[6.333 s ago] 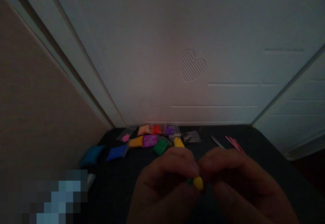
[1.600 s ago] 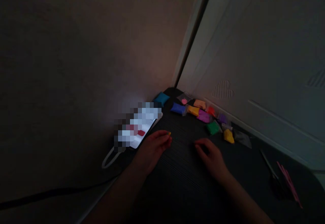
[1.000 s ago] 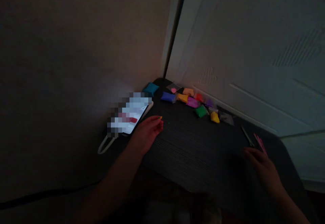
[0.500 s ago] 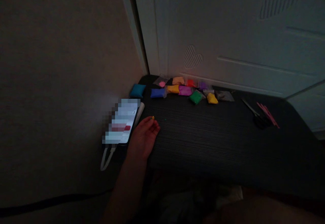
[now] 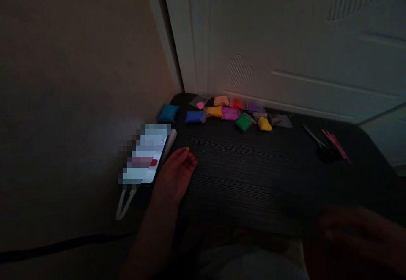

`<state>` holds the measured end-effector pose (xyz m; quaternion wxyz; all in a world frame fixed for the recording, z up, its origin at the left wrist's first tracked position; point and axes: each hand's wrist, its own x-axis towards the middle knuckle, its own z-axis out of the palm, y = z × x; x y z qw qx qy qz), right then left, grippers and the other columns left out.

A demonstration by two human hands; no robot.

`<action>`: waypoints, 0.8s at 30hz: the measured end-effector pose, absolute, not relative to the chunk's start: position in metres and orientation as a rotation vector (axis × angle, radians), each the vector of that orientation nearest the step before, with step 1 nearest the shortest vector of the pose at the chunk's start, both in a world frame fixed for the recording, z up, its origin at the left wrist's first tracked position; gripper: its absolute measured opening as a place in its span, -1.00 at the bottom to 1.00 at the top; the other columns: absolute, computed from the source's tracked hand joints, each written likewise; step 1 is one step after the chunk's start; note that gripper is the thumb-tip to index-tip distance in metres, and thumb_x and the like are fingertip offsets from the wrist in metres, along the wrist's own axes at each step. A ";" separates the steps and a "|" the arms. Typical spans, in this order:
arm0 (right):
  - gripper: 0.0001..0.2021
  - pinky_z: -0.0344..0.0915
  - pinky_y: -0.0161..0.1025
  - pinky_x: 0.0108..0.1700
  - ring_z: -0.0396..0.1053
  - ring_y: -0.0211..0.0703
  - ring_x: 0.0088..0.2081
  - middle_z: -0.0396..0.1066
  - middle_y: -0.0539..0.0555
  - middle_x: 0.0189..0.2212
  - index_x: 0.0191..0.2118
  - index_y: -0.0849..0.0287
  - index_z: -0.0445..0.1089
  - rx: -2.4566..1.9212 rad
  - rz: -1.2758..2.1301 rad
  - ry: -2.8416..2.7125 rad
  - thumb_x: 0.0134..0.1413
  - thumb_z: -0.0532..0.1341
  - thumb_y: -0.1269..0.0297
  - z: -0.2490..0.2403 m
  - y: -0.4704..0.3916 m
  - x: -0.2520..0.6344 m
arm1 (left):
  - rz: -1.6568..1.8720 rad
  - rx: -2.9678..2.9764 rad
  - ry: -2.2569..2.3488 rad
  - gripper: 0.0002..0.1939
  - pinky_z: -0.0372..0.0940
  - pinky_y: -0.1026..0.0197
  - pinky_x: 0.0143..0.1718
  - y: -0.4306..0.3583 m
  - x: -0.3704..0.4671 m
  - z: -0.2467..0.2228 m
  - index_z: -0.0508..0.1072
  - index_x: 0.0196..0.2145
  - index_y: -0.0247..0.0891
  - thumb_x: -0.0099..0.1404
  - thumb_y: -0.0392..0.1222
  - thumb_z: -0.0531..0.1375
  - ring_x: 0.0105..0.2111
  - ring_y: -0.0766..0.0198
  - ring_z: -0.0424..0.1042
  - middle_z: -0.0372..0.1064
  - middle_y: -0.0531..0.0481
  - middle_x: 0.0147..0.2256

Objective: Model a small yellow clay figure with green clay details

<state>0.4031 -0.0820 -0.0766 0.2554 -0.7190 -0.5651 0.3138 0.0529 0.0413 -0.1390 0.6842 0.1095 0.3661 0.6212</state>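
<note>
My left hand (image 5: 176,170) rests at the table's left side, with thumb and forefinger pinched on a tiny yellow-and-green piece of modelling clay (image 5: 187,149). Its other fingers are curled. A green speck (image 5: 204,151) lies on the dark table (image 5: 241,166) just right of the fingertips. At the lower right, my right hand (image 5: 352,225) hovers near the table's front edge. Darkness and motion blur hide its fingers, and I cannot tell whether anything is in them.
Small packets of coloured clay, among them blue (image 5: 194,116), green (image 5: 244,122) and yellow (image 5: 264,124), line the table's back. A lit phone (image 5: 155,161) with a white cable stands at left. Scissors (image 5: 319,142) and pink sticks (image 5: 336,145) lie at right. A white door (image 5: 285,39) rises behind.
My right hand has come up into view at the lower right, over the table's front edge. My left hand keeps its pinch on the clay; the view has shifted slightly.
</note>
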 end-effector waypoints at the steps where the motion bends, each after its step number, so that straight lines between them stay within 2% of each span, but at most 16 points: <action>1: -0.89 0.32 -0.23 -0.29 0.35 -0.13 -0.27 0.39 0.11 -0.27 -0.32 -0.14 0.41 -1.912 0.965 -1.707 -0.05 0.20 0.17 -0.074 -0.065 0.398 | 1.390 0.255 0.817 -0.88 0.29 0.31 -0.38 0.041 0.053 -0.139 0.42 -0.40 -0.30 0.05 -0.40 0.19 -0.44 0.40 0.36 0.36 0.07 -0.50; 4: -0.83 0.32 -0.13 -0.23 0.37 -0.10 -0.28 0.40 0.04 -0.31 -0.26 -0.06 0.41 -1.599 1.080 -2.199 0.00 0.13 0.15 -0.066 -0.004 0.351 | 1.394 0.282 0.800 -0.88 0.29 0.31 -0.36 0.040 0.053 -0.140 0.42 -0.39 -0.30 0.06 -0.40 0.18 -0.43 0.40 0.36 0.36 0.07 -0.49; 5: -0.82 0.31 -0.14 -0.22 0.36 -0.14 -0.27 0.39 0.01 -0.29 -0.25 -0.03 0.39 -1.495 0.977 -2.241 0.05 0.09 0.17 -0.067 0.014 0.329 | 1.394 0.286 0.795 -0.88 0.28 0.31 -0.35 0.040 0.053 -0.140 0.42 -0.38 -0.30 0.06 -0.40 0.18 -0.43 0.41 0.37 0.36 0.07 -0.49; 10: -0.85 0.24 -0.22 -0.14 0.31 -0.22 -0.23 0.38 0.03 -0.29 -0.26 0.16 0.37 -1.079 0.736 -2.369 0.03 0.12 0.33 -0.094 0.079 0.241 | 1.403 0.278 0.786 -0.87 0.27 0.34 -0.34 0.038 0.053 -0.139 0.41 -0.38 -0.29 0.06 -0.40 0.18 -0.42 0.42 0.37 0.36 0.07 -0.48; 15: -0.85 0.20 -0.22 -0.12 0.29 -0.20 -0.21 0.38 0.06 -0.28 -0.26 0.19 0.39 -1.015 0.605 -2.491 0.04 0.11 0.36 -0.120 0.112 0.223 | 1.387 0.245 0.785 -0.88 0.27 0.34 -0.35 0.039 0.054 -0.137 0.40 -0.38 -0.30 0.05 -0.40 0.18 -0.43 0.42 0.36 0.35 0.07 -0.48; 24: -0.84 0.14 -0.18 -0.16 0.26 -0.16 -0.22 0.37 0.06 -0.30 -0.28 0.15 0.42 -1.053 0.520 -2.501 0.04 0.13 0.28 -0.131 0.118 0.216 | 1.370 0.198 0.780 -0.89 0.27 0.35 -0.37 0.038 0.054 -0.134 0.40 -0.40 -0.29 0.06 -0.39 0.17 -0.44 0.44 0.35 0.33 0.09 -0.49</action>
